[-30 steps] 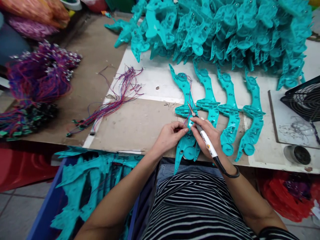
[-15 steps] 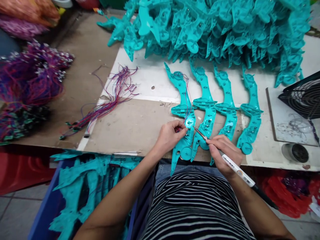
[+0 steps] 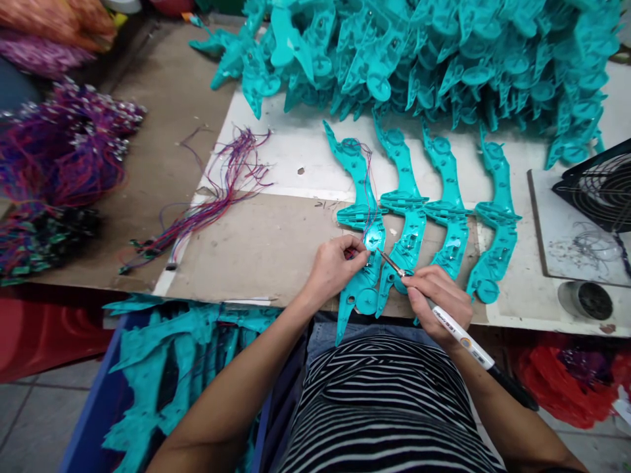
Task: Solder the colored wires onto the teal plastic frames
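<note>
My right hand [image 3: 436, 302] grips a white-handled soldering iron [image 3: 453, 327], its metal tip pointing left at the lower part of the leftmost teal plastic shell [image 3: 363, 197]. Pinched in my left hand [image 3: 340, 263] are thin red and blue wires [image 3: 351, 252], just at that shell's left edge. From there, wire runs up along the shell to its top end. Three similar teal shells [image 3: 405, 197] lie in a row to the right. Whether the iron's tip touches the shell or a wire end, I cannot tell.
A big heap of teal shells [image 3: 419, 52] fills the back. Wire bundles lie on the table [image 3: 231, 177] and far left [image 3: 54, 164]. At right are a black fan [image 3: 599, 187], a board with wire scraps [image 3: 566, 243] and a small round tin [image 3: 586, 301]. A blue crate [image 3: 93, 407] holds more shells.
The soldering iron and my right hand have shifted slightly left, bringing the tip further over the leftmost shell. My left hand stays in place with the wires.
</note>
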The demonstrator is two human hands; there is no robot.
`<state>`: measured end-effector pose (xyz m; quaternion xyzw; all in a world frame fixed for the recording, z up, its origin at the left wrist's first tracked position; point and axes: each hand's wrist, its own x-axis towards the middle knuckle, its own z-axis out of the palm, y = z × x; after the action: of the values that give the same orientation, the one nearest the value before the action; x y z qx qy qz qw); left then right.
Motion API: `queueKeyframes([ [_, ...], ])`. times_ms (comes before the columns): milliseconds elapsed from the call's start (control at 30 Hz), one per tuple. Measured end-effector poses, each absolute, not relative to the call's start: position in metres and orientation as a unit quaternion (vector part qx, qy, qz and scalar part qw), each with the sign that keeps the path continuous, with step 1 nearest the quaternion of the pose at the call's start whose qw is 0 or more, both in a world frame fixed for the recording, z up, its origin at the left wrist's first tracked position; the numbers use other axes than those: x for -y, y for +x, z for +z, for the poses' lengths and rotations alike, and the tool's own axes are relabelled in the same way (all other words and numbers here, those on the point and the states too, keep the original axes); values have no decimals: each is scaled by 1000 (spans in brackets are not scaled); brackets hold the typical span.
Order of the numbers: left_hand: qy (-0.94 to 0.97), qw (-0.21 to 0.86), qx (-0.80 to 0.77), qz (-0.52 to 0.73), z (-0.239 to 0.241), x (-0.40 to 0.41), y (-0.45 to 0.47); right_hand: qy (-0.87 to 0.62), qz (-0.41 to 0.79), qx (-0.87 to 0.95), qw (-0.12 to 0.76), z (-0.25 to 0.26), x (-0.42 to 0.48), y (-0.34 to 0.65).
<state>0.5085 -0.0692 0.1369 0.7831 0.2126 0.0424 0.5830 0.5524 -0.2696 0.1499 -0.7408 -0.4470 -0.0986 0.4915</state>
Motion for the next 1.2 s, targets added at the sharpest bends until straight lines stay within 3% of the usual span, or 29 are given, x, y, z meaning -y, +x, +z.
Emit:
queueKeyframes([
  [767,788,576,-212,36,136,69,507,-765,-110,370,515,147,286,561],
  [867,822,531,-195,65,136,68,504,-794,-120,369,469,149,285,571],
  [1033,913,351,-84,189,140,76,505,-839,-154,401,335,145,274,592],
  [1200,951,268,-25,149,132,86,511,-834,-151,450,281,130,269,604],
])
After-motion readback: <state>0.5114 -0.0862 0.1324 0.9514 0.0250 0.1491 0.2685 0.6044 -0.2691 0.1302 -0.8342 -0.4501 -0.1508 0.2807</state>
